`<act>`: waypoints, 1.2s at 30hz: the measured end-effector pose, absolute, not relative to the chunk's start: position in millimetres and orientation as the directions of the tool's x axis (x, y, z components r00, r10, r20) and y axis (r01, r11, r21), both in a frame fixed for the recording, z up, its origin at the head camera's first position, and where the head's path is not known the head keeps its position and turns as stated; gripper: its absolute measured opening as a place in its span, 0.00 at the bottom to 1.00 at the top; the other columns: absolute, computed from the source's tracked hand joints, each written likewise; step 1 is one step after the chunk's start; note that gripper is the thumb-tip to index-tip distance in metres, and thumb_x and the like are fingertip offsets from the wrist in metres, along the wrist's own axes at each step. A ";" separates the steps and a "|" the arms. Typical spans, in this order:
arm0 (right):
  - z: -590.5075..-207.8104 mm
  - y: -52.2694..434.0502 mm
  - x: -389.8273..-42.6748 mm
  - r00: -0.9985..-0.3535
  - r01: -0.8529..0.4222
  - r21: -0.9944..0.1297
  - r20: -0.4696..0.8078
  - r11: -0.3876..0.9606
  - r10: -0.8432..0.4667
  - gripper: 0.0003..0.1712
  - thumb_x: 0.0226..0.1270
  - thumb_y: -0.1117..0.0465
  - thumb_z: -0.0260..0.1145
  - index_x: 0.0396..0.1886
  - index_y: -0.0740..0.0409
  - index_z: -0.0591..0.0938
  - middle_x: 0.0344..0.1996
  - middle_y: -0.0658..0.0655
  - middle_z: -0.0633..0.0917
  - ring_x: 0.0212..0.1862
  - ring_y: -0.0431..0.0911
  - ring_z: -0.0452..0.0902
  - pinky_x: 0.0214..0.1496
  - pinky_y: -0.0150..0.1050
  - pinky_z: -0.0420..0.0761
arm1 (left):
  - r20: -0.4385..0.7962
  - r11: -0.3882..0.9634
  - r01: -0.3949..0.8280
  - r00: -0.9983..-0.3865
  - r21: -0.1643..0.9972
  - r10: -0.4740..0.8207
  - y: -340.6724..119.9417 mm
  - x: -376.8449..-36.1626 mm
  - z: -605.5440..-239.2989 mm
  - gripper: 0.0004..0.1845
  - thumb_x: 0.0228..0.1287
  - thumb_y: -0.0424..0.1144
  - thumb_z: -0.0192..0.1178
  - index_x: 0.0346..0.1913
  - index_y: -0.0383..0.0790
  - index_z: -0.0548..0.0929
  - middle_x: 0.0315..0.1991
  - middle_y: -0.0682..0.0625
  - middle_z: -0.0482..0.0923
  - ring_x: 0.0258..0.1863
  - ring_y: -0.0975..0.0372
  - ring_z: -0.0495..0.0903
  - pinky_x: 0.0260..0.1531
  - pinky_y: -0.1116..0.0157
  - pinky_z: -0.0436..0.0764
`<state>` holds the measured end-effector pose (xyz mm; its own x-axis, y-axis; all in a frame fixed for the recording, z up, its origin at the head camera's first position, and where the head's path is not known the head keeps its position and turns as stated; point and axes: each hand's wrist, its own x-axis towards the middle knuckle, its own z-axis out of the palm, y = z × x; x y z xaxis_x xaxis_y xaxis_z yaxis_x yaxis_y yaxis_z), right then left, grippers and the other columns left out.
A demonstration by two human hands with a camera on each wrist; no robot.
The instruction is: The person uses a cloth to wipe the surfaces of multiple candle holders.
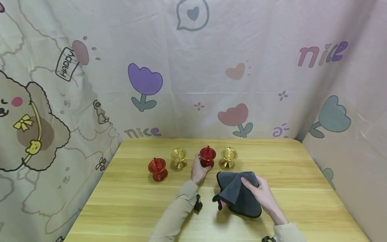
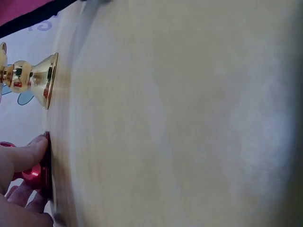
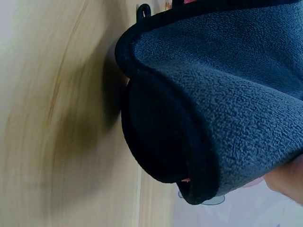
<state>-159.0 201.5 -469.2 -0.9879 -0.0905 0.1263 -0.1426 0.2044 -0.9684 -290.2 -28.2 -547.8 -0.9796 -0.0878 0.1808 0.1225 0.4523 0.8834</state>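
Observation:
Four small spool-shaped candle holders stand in a row on the wooden table. My left hand grips the stem of the red holder third from the left; its fingers curl round the red holder in the left wrist view. A gold holder stands just right of it, another gold holder to its left, and a second red holder farthest left. My right hand holds a folded dark grey cloth with a black hem, slightly raised off the table.
A printed fabric backdrop closes the table at the back and on both sides. Bare wood lies along the table's front and right. The cloth's pink underside shows at the left wrist view's top edge.

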 end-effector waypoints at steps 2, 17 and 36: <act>-469.9 201.1 -158.9 -0.990 -0.130 -0.971 0.116 0.201 -0.080 0.14 0.75 0.61 0.62 0.46 0.70 0.83 0.33 0.40 0.87 0.38 0.36 0.84 0.43 0.31 0.84 | 0.178 0.474 0.109 -0.979 0.874 -0.103 -26.6 -291.0 -550.9 0.37 0.50 0.26 0.75 0.63 0.32 0.70 0.59 0.32 0.81 0.62 0.41 0.78 0.63 0.44 0.77; -467.9 195.0 -157.7 -0.991 -0.130 -0.977 0.122 0.166 -0.059 0.13 0.74 0.62 0.63 0.45 0.71 0.83 0.32 0.40 0.87 0.37 0.35 0.85 0.41 0.32 0.85 | 0.034 0.343 0.029 -0.999 0.939 -0.009 -47.4 -248.8 -534.9 0.47 0.56 0.32 0.72 0.74 0.27 0.57 0.73 0.28 0.62 0.73 0.37 0.63 0.74 0.41 0.63; -473.1 182.1 -158.2 -0.975 -0.221 -0.970 0.219 0.099 -0.032 0.09 0.68 0.69 0.67 0.42 0.72 0.85 0.32 0.39 0.89 0.36 0.36 0.86 0.40 0.32 0.87 | -0.003 0.098 -0.040 -0.937 0.994 -0.351 -94.6 -242.3 -525.8 0.60 0.60 0.42 0.72 0.80 0.32 0.37 0.79 0.30 0.48 0.79 0.40 0.51 0.79 0.42 0.50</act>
